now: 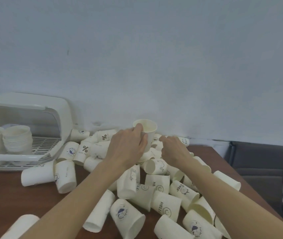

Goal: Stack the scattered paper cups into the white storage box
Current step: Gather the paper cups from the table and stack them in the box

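A heap of white paper cups lies scattered across the brown table, filling the centre and lower right of the frame. Most are tipped on their sides, some printed with "HELLO", a percent sign or a small blue figure. Both bare arms reach in from the bottom edge towards the far side of the pile, close to the pale wall.

The left hand grips one upright cup just above the heap, thumb hooked over its rim and fingers curled round its side, the open mouth facing up. The right hand sits just beside it, down among the cups with its fingers bent; whether it is holding one I cannot tell from here.

At the left edge of the frame stands the white storage box, its domed lid raised. Two stacks of nested cups stand on its slatted tray, side by side. A dark chair stands past the table's right end.
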Available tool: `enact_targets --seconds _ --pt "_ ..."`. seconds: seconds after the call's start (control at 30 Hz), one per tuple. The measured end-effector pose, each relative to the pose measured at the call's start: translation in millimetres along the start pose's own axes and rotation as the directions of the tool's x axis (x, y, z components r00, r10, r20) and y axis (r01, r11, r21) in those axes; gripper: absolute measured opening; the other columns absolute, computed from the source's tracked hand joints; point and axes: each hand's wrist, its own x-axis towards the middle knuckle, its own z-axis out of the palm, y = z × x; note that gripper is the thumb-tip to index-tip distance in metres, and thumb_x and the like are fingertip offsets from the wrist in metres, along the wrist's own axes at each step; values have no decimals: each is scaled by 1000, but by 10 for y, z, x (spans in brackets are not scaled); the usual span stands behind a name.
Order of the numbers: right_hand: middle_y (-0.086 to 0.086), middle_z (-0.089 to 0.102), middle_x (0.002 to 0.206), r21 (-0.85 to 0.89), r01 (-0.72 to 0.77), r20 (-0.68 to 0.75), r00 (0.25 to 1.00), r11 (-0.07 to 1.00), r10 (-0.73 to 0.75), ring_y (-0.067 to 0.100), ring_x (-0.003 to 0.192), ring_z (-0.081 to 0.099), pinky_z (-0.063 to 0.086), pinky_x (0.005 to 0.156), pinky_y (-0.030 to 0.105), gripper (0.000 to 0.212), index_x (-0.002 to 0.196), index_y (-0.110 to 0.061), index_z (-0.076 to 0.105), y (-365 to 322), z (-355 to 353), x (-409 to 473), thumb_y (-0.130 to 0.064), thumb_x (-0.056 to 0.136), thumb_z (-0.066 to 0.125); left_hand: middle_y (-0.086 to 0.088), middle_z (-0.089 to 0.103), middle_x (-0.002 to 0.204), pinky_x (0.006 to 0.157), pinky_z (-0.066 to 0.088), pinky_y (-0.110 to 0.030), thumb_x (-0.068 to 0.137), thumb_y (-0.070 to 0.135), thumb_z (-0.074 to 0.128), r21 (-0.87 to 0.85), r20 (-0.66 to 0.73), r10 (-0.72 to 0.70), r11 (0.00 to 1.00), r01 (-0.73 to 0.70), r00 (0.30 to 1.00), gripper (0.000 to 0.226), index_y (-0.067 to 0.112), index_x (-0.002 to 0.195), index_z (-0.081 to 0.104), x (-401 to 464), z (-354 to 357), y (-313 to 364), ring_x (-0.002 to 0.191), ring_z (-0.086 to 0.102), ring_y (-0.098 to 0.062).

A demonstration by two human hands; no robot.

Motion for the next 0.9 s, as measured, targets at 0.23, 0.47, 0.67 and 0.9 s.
enact_targets --seconds 0.23,0.47,0.67,0.9 --pt "10 61 106 67 -93 43 995 993 90 32 98 56 49 73 38 43 117 -11 54 696 81 -173 1 78 42 0 59 77 64 44 -38 100 35 34 -12 10 52 999 -52 999 22 16 95 44 195 375 475 73 57 -28" --pt "10 62 106 -86 -102 83 991 991 109 30 99 56 37 65 33 29 112 -10 52 1339 290 32 -4 84 49 0 58 75 66 46 -42 100 35 34 -69 31 71 995 -69 997 21 17 90 41 412 767 729 71 56 -29" --pt "13 58 112 -301 7 113 993 954 28 32 107 53 37 75 34 30 117 -9 49 1578 586 452 -3 88 42 -2 60 80 61 38 -37 100 36 34 -57 61 73 996 -69 996 20 19 90 38 579 1092 710 73 55 -30" --pt "13 58 116 -444 109 170 985 889 -35 33 110 52 42 89 40 49 137 -17 35 1775 1020 945 -7 90 45 -3 59 84 62 38 -37 101 35 32 -75 103 11 997 -3 995 19 19 89 34 782 1397 560 78 55 -32"
